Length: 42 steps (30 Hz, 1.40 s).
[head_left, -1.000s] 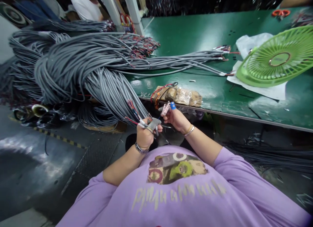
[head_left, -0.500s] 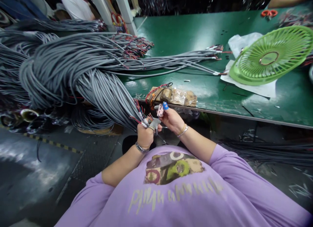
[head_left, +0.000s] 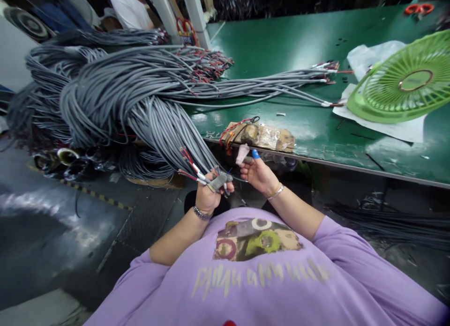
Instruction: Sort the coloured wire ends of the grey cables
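My left hand (head_left: pixel 208 195) is closed around the ends of several grey cables (head_left: pixel 199 176), whose stripped red, black and white wires fan out to the left. Grey wrapping (head_left: pixel 220 181) covers its thumb. To the right, my right hand (head_left: pixel 263 177) is raised with its palm partly turned up. A blue cover (head_left: pixel 255 153) sits on the thumb, which stands apart from the fingers. A pale pink covering (head_left: pixel 242 153) shows at the fingertips; whether it is a wrapped finger or a loose piece is unclear. A thin cable end lies just below these fingers.
A large bundle of grey cables (head_left: pixel 112 92) drapes over the green table (head_left: pixel 274 40). By the table's front edge lies a taped cardboard piece (head_left: pixel 270 137) with wires. A green fan (head_left: pixel 415 80) stands at right on white paper, with orange-handled scissors (head_left: pixel 418 9) behind.
My right hand has drawn slightly away from my left, and its thumb has separated from the fingers. The wires in my left hand now spread up and left. The view has shifted.
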Available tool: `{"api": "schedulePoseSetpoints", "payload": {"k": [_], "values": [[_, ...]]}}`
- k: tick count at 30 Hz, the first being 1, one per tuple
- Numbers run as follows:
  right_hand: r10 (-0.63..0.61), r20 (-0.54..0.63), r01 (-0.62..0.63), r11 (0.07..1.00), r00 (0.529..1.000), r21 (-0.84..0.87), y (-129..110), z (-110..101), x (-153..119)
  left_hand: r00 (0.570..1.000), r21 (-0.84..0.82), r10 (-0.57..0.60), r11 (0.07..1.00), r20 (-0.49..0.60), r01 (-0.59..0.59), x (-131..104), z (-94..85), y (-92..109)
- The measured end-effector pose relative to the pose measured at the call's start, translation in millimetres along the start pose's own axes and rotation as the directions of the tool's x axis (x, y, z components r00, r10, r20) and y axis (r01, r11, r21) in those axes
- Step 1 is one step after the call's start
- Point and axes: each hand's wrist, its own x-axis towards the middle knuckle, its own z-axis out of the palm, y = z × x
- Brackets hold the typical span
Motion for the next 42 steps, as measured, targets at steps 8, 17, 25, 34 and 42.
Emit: {"api": "schedulePoseSetpoints", "payload": {"k": [8, 17, 25, 34, 42], "values": [[-0.147, -0.014, 0.142, 0.973, 0.989, -0.181, -9, -13, -14, 0.993, 0.063, -0.047, 0.997, 0.108, 0.040, 5, -3.7, -8], [-0.417, 0.171, 0.446, 0.764, 0.893, -0.466, -10, -20, -48, 0.984, 0.070, 0.012, 0.997, 0.180, -0.025, 7, -1.4, -18], [-0.437, 0.464, 0.624, 0.369, 0.771, -0.689, 14, 23, -62, 0.956, 0.210, 0.142, 0.957, 0.256, -0.198, 1, -4.9, -21], [-0.522, 0.269, 0.557, 0.538, 0.809, -0.633, 15, 14, -67, 0.921, 0.201, 0.180, 0.944, 0.345, -0.260, -18, -22.6, -11], [-0.576, 0.190, 0.519, 0.484, 0.795, -0.704, 1, -20, -72, 0.922, -0.066, 0.377, 0.922, -0.087, -0.383, -45, -48.8, 2]]}}
